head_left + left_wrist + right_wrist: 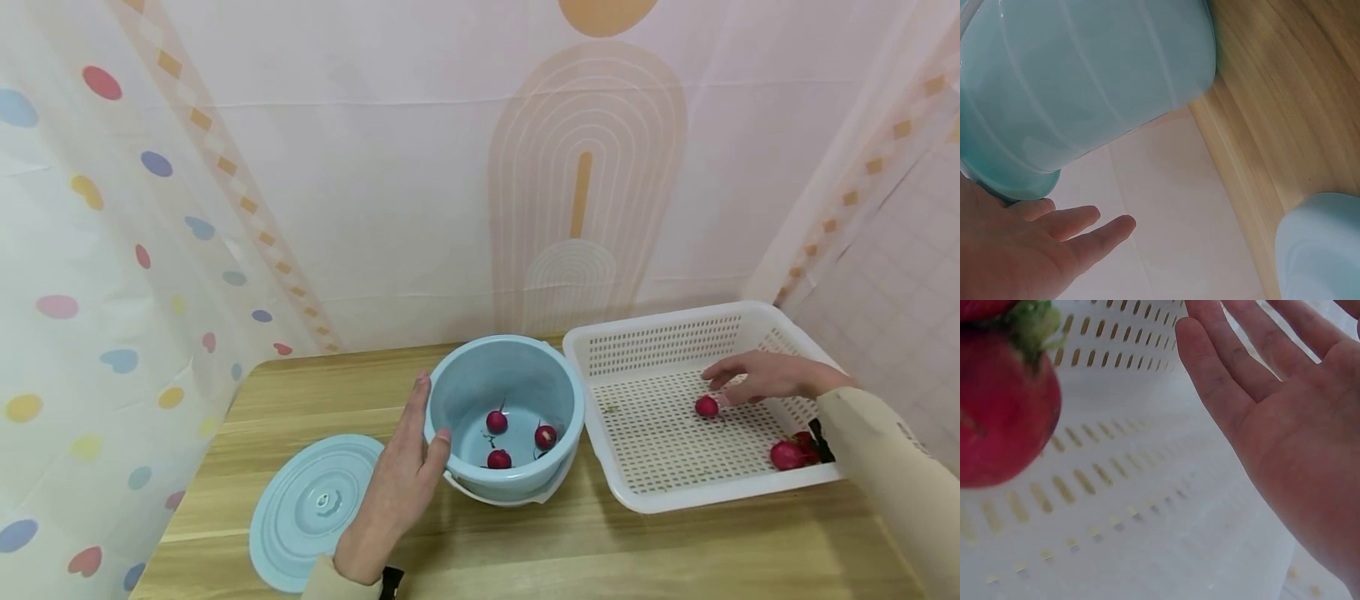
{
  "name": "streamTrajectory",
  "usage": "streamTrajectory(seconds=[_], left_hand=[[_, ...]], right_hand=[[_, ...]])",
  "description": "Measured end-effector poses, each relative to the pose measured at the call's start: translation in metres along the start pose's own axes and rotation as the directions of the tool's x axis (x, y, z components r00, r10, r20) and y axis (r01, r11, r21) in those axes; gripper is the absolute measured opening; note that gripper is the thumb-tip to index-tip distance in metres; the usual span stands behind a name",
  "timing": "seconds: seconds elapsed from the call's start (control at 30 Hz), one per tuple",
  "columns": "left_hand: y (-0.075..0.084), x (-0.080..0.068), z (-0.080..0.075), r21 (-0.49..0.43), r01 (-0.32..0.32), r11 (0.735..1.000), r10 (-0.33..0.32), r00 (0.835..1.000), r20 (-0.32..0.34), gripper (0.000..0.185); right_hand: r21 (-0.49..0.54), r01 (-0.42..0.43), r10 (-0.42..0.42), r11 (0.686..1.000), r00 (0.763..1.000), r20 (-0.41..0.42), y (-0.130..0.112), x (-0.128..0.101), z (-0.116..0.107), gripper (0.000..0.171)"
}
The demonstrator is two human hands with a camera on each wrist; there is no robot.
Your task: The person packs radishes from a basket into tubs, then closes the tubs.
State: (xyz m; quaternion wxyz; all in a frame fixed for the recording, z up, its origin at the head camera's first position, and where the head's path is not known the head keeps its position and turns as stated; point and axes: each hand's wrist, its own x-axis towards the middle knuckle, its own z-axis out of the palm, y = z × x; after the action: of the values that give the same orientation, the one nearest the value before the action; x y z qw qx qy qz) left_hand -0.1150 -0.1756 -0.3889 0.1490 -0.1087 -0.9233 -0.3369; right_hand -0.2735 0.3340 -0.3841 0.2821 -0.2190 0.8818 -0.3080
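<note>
Radish (707, 406), small, round, red, on the perforated floor of the white basket (652, 333), right grip (753, 377) over it, fingers extended and just touching, nothing held yet. Likely light, firm, smooth and prone to rolling; best pinched across the middle. Left grip (401, 471) flat and open against the blue bucket (457, 392) on the bench (600, 550).

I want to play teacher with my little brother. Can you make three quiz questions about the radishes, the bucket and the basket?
1. How many red radishes lie in the round light-blue plastic bucket?
2. True or false: the round blue lid sits on the bucket.
3. The right hand reaches into: A) the bucket B) the white perforated plastic basket C) the lid.

Key: 1) three; 2) false, it lies on the wooden table; 3) B.
</note>
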Motion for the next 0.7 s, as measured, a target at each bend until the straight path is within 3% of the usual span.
streamTrajectory(seconds=[0.2, 0.43, 0.7], left_hand=[[0.000, 0.000, 0.000, 0.005, 0.001, 1.000, -0.001, 1.000, 0.001, 0.070], [0.000, 0.001, -0.001, 0.008, -0.008, 1.000, 0.008, 1.000, 0.003, 0.069], [0.001, 0.002, 0.001, 0.001, -0.011, 1.000, 0.011, 1.000, 0.015, 0.070]], right_hand=[[-0.015, 0.024, -0.023, 1.000, 0.998, 0.061, -0.011, 0.002, 0.006, 0.055], [-0.102, 0.044, -0.034, 0.994, 0.995, 0.093, -0.026, 0.004, 0.016, 0.051], [-0.067, 0.043, -0.031, 0.997, 0.986, 0.164, -0.036, 0.002, 0.028, 0.038]])
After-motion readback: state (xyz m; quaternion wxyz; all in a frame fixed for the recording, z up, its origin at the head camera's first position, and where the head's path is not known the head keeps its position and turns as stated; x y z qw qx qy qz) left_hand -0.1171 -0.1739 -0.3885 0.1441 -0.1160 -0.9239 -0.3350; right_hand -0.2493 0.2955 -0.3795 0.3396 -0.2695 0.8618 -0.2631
